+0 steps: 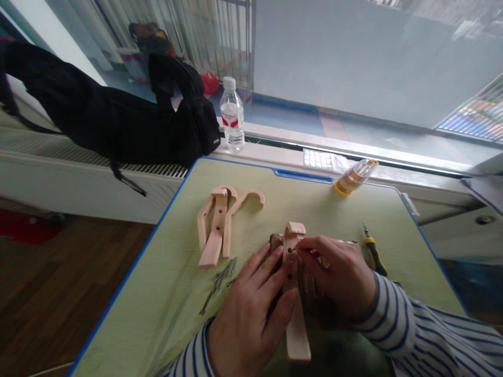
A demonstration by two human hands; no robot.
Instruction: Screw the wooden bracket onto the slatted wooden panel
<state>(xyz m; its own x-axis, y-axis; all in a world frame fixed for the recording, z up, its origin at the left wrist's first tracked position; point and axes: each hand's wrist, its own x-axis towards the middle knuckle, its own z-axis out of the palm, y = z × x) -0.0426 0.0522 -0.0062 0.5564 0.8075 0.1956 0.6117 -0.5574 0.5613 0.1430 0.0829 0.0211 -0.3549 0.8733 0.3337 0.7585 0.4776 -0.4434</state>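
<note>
A pale wooden hook (297, 335) with dark holes lies lengthwise in front of me, over a brown piece (276, 241) mostly hidden by my hands. My left hand (251, 309) rests flat along its left side, fingers stretched out, fingertips and thumb touching the wood. Pinched between the fingertips of my right hand (334, 269) is a small metal screw (294, 248), its tip at the upper hole of the hook. Several loose screws (220, 280) lie left of my left hand. Beyond them is a group of similar wooden hooks (216, 230).
A yellow-and-black screwdriver (373, 251) lies on the green, blue-edged table (157, 293) at right. Near the far edge is a clear bottle with a yellow cap (353, 178). A water bottle (232, 118) and black backpack (137, 125) stand on the sill beyond, beside a white gridded item (318, 158).
</note>
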